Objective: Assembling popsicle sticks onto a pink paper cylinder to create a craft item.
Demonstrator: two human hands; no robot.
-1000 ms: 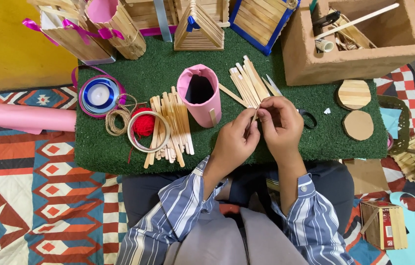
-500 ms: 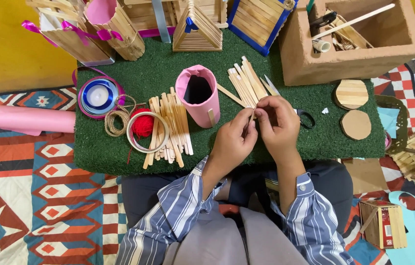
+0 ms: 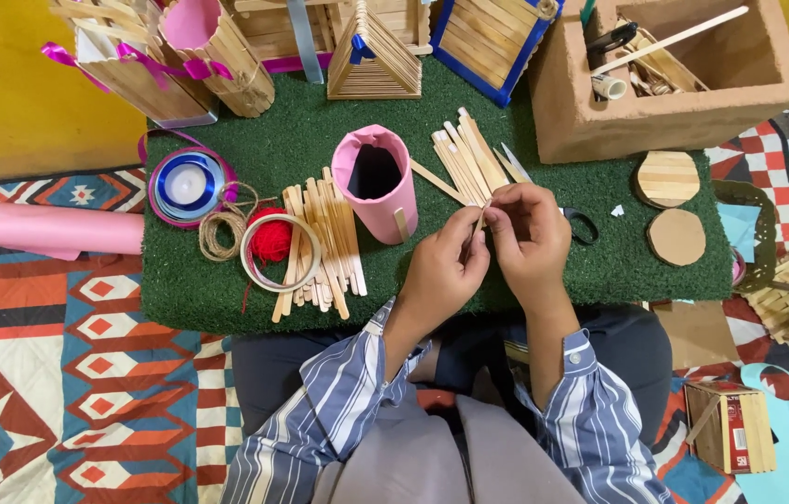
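My left hand [image 3: 443, 266] and my right hand [image 3: 529, 235] meet over the front of a green turf mat [image 3: 544, 271]. Together they pinch a thin wooden craft stick [image 3: 479, 222] between the fingertips. Just beyond my hands lies a fan of wooden sticks [image 3: 465, 161]. A pink cylinder [image 3: 376, 182] with one stick stuck on its side stands left of my hands. A larger pile of sticks [image 3: 322, 245] lies further left.
A tape ring [image 3: 280, 253], red yarn [image 3: 271, 238], twine [image 3: 222, 231] and blue ribbon spool [image 3: 186, 185] sit on the left. Stick-built houses [image 3: 374, 58] and a brown box [image 3: 675, 75] line the back. Two wooden discs [image 3: 667, 179] lie right. Scissors [image 3: 581, 224] peek behind my right hand.
My hands have stayed together over the same spot, with small finger shifts on the stick. Nothing else on the mat has moved.
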